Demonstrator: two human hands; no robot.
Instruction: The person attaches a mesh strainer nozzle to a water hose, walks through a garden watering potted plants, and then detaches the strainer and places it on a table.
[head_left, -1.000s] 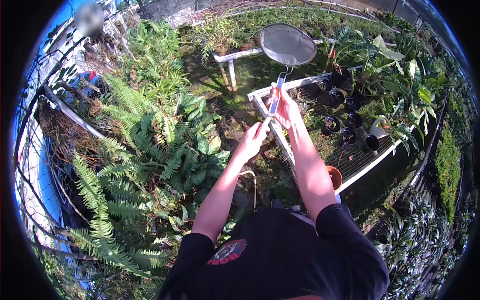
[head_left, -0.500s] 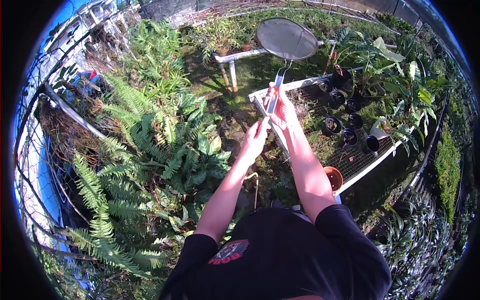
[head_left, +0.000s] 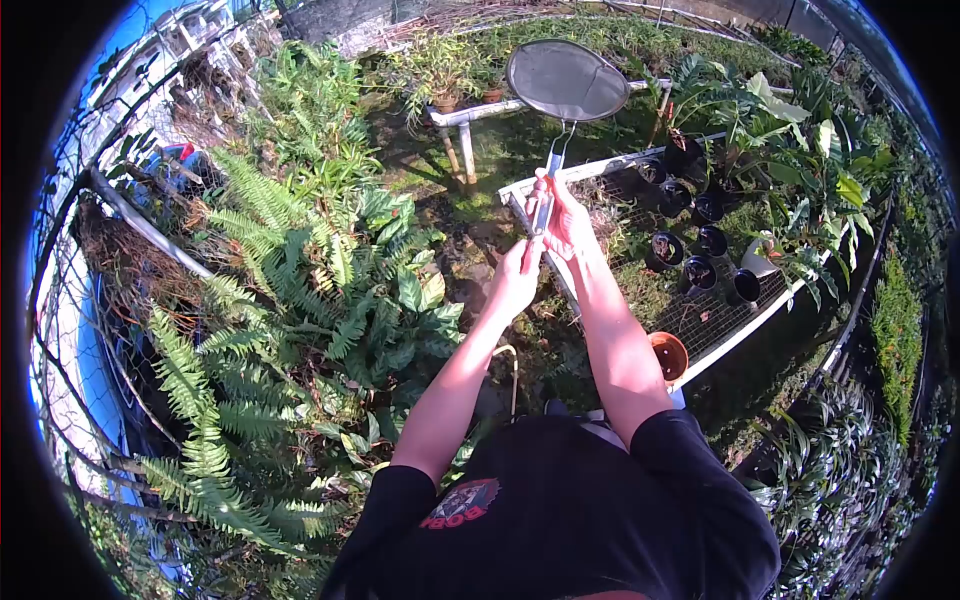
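A round mesh strainer (head_left: 567, 82) with a grey disc, dark rim and wire neck is held up in front of me. My right hand (head_left: 568, 222) is closed around the middle of its flat metal handle (head_left: 543, 212), fingers wrapped over it. My left hand (head_left: 517, 278) is closed at the handle's lower end, just below the right one. The strainer's head points away from me, above the white-framed mesh bench (head_left: 745, 333). My fingers partly hide the handle.
Ferns (head_left: 262, 200) and leafy plants crowd the left. On the bench stand several black pots (head_left: 698, 272) and a terracotta pot (head_left: 668, 355). A white rail (head_left: 465, 150) with potted plants lies farther back. Wire fencing (head_left: 70, 330) curves along the left edge.
The strainer's head has shifted slightly left and a little down, its neck now more upright. Both hands keep their grip on the handle.
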